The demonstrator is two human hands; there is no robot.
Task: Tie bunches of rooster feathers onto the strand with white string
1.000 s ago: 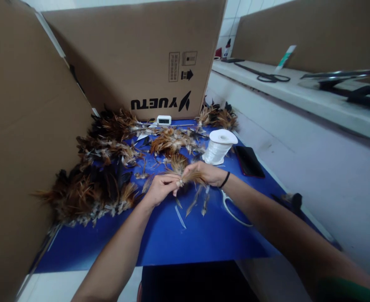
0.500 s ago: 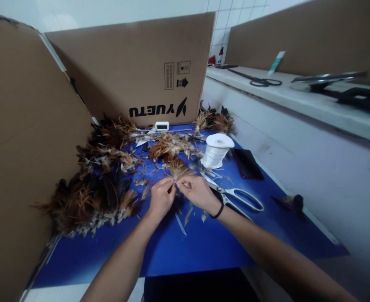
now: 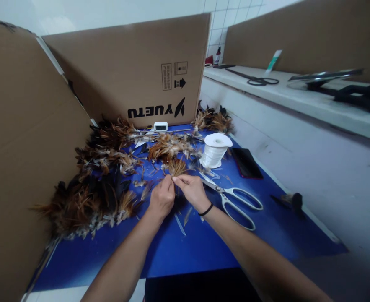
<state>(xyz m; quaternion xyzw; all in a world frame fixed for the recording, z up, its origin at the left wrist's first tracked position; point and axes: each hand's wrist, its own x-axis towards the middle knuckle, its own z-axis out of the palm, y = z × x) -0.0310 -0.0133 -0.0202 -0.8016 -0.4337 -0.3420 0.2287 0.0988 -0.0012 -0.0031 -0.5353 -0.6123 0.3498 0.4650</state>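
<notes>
A small bundle of brown feathers [image 3: 177, 167] fans out away from me, its base pinched between my fingertips. My left hand [image 3: 162, 193] is closed around the lower end of the bundle. With thumb and forefinger together, my right hand [image 3: 191, 189] meets the left one at that same base. Any ribbon or tie at the pinch is too small to make out. White-handled scissors [image 3: 231, 196] lie just right of my right hand, blades partly behind it. Beyond them stands a spool of white ribbon [image 3: 215, 152].
Feather piles [image 3: 90, 197] line the left of the blue table [image 3: 185, 251], with more feathers [image 3: 169, 147] in the middle. A phone [image 3: 246, 162] lies right of the spool. Cardboard [image 3: 125, 71] walls the back and left. A ledge [image 3: 285, 84] at right holds black scissors [image 3: 260, 79].
My right hand has turned and shifted slightly left, closer against my left hand at the bundle's base. More of the scissors' handles shows now. The view has moved slightly.
</notes>
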